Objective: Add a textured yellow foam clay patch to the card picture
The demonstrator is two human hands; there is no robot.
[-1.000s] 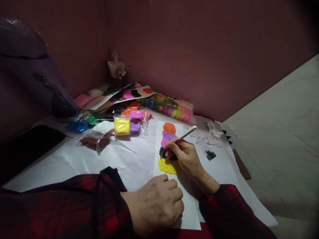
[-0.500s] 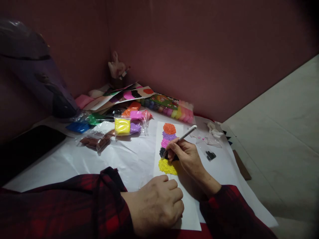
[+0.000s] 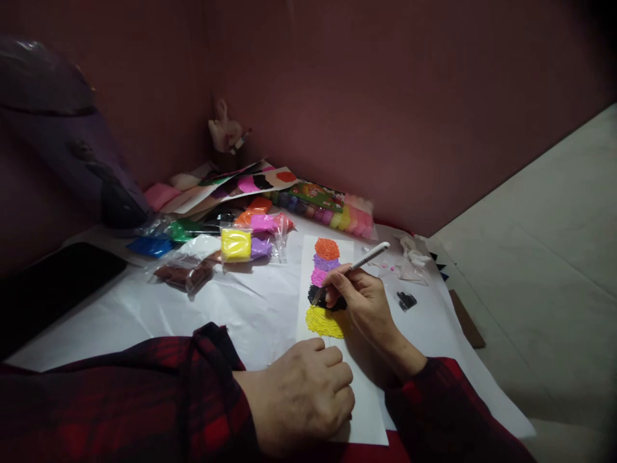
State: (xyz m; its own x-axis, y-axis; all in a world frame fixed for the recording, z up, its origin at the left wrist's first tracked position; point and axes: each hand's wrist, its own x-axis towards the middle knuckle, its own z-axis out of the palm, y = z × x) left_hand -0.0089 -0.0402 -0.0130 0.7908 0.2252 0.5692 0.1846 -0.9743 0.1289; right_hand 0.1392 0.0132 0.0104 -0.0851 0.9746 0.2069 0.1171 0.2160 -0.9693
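A narrow sheet of white card (image 3: pixel 366 411) carries a column of textured clay patches: orange (image 3: pixel 327 248), purple (image 3: pixel 324 262), pink (image 3: pixel 318 277), black (image 3: pixel 316 292) and yellow (image 3: pixel 324 321). My right hand (image 3: pixel 366 302) pinches a slim clay tool (image 3: pixel 369 255) with a white end and a thin pointed tip. Its tip touches down around the left part of the black patch, near the yellow one. My left hand (image 3: pixel 308 392) is curled closed and rests on the lower part of the card, below the yellow patch. Its fingertips are tucked out of sight.
Clear bags of coloured clay, including a yellow one (image 3: pixel 236 245) and a brown one (image 3: pixel 186 276), lie on the left. Behind are finished-looking cards (image 3: pixel 263 182) and a clay pack (image 3: pixel 332 209). A dark flat object (image 3: pixel 58 289) lies far left. A small black packet (image 3: pixel 405 300) sits right.
The upper end of the tool has tipped slightly to the right, and its tip has shifted a little on the black clay. My left hand stays almost still.
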